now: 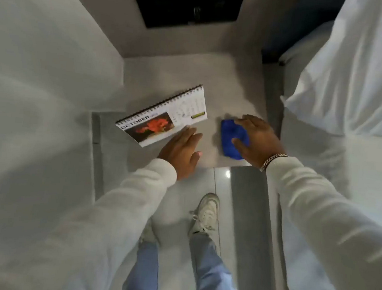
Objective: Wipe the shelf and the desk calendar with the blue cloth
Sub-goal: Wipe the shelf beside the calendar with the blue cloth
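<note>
Two hands at work over one grey shelf (191, 80), seen from above.

Item 1: desk calendar (162, 115), spiral-bound, page headed OCTOBER with a red flower photo. Lies on the shelf at about 9 o'clock from the cloth, its spiral edge running diagonally towards 1 o'clock.

Item 2: blue cloth (231, 138), bunched, flat on the shelf near its front right corner, well apart from the calendar.

Item 3: left hand (181, 154), open, fingers extended towards 12 o'clock; fingertips touch the calendar's near edge. Nothing gripped.

Item 4: right hand (256, 142), spread palm-down on the cloth, thumb and fingers framing it, pressing rather than clutching. Chain bracelet (273, 160) at the wrist; both sleeves white.

Item 5: dark wall panel (188, 7) at 12 o'clock, behind the shelf.

Item 6: white sneaker (206, 212) on glossy floor at 6 o'clock, with blue jeans (209, 269) below.
</note>
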Demonstrator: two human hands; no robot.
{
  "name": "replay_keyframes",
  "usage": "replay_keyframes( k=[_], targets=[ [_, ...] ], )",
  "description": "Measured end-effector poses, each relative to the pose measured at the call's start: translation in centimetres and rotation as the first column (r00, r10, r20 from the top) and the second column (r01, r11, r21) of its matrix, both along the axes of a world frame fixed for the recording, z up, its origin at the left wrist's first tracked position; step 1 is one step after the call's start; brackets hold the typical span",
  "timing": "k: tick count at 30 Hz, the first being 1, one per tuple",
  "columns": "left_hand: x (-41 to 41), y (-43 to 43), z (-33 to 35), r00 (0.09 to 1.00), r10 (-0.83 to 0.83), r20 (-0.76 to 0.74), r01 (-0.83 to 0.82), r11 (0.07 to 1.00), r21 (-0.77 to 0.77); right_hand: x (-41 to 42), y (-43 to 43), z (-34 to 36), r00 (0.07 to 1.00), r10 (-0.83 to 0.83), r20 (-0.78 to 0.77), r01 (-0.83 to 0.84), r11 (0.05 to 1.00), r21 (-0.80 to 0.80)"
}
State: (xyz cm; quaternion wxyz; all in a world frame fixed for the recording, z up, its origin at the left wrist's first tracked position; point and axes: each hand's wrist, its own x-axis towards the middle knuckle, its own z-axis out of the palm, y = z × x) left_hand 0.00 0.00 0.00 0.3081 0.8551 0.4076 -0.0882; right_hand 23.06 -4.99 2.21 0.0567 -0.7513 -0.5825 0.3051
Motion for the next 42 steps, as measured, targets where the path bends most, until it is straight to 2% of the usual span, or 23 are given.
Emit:
replay_keyframes(
  k=[6,9,13,18,23,28,32,34,37,40,42],
  targets=[
    [0.4,0.2,-10.3,0.968,-0.228,-0.106,0.246,0.948,0.202,-1.0,-0.3,-10.4,0.981,-0.041,0.191,0.007,0.984,0.178],
    [0.3,-0.1,-12.6,0.961,-0.250,-0.115,0.275,0.906,0.322,-1.9,-0.4,-13.4,0.955,-0.125,0.269,0.059,0.969,0.240],
    [0.2,-0.2,-13.6,0.955,-0.260,-0.144,0.296,0.876,0.381,-2.3,-0.7,-14.8,0.941,-0.171,0.293,0.082,0.953,0.292],
    [-0.1,0.1,-13.8,0.940,-0.284,-0.186,0.334,0.872,0.358,-2.2,-0.9,-15.6,0.940,-0.156,0.303,0.058,0.949,0.309],
    [-0.2,0.1,-14.0,0.945,-0.298,-0.134,0.327,0.873,0.361,-2.7,-0.8,-15.5,0.925,-0.214,0.315,0.086,0.923,0.375],
    [-0.2,0.3,-14.1,0.948,-0.303,-0.102,0.319,0.884,0.342,-5.0,-1.6,-14.9,0.830,-0.424,0.362,0.294,0.884,0.362],
    [-0.2,0.2,-13.5,0.943,-0.314,-0.109,0.333,0.893,0.303,-6.7,-2.8,-14.1,0.793,-0.490,0.362,0.375,0.860,0.345],
    [-0.5,0.7,-12.6,0.947,-0.318,-0.053,0.321,0.920,0.225,-6.6,-2.7,-13.6,0.785,-0.497,0.369,0.372,0.856,0.360],
    [-1.5,1.0,-9.6,0.939,-0.323,0.114,0.315,0.946,0.082,-6.5,-3.0,-12.2,0.808,-0.504,0.305,0.393,0.847,0.357],
    [-3.1,0.9,-5.4,0.901,-0.376,0.216,0.365,0.927,0.089,-7.4,-3.7,-10.7,0.839,-0.497,0.222,0.433,0.857,0.280],
    [-4.0,1.4,-2.5,0.875,-0.424,0.233,0.398,0.905,0.149,-8.5,-3.9,-9.5,0.850,-0.494,0.181,0.455,0.863,0.218]
  ],
)
